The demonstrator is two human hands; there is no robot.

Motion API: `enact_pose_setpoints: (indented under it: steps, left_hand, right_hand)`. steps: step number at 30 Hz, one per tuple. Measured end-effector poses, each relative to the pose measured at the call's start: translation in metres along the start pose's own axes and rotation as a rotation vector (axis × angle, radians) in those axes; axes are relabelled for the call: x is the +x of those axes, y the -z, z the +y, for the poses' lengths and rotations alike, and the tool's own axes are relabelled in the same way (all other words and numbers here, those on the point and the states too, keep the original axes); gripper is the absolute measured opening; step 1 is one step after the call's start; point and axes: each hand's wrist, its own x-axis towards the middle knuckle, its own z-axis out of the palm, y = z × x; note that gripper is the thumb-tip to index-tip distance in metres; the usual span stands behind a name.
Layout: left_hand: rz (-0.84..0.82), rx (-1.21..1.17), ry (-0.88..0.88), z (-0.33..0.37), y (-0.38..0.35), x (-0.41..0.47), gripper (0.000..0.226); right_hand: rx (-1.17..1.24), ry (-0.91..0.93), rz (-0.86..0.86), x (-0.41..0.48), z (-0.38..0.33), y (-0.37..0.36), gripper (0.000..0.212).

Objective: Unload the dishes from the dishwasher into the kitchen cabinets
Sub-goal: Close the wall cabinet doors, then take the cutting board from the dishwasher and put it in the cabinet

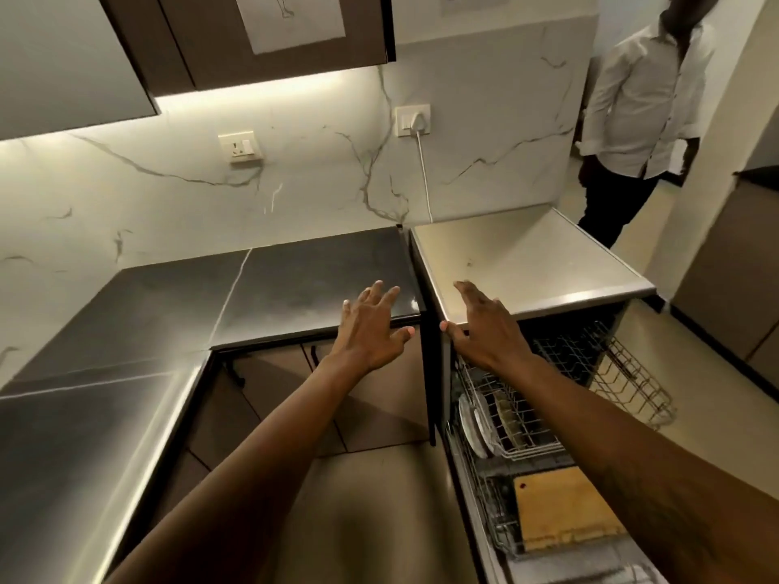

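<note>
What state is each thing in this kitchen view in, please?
Dishwasher: open, racks pulled out.
Plates: standing in a rack.
Cutting board: in a rack.
Left hand: open, empty.
Right hand: open, empty.
Plug: in its socket.
Wall cabinet: shut.
Under-cabinet light: on.

Marble-veined wall (295, 196), dark steel counter (168, 314), under-cabinet light (253, 84).

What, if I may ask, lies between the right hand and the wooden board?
Head view: a wire rack with white plates lies between right hand and wooden board.
</note>
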Motion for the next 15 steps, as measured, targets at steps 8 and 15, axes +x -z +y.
enact_pose_setpoints:
  steps: [8, 15]
  left_hand:
    - [-0.064, -0.010, 0.113, 0.090, -0.054, 0.015, 0.081]
    - [-0.165, -0.024, 0.130, 0.132, -0.108, 0.042, 0.082]
  right_hand:
    - [-0.025, 0.055, -0.137, 0.001, 0.103, 0.028, 0.074]
    - [-0.054, 0.051, -0.221, 0.007, 0.177, 0.019, 0.075]
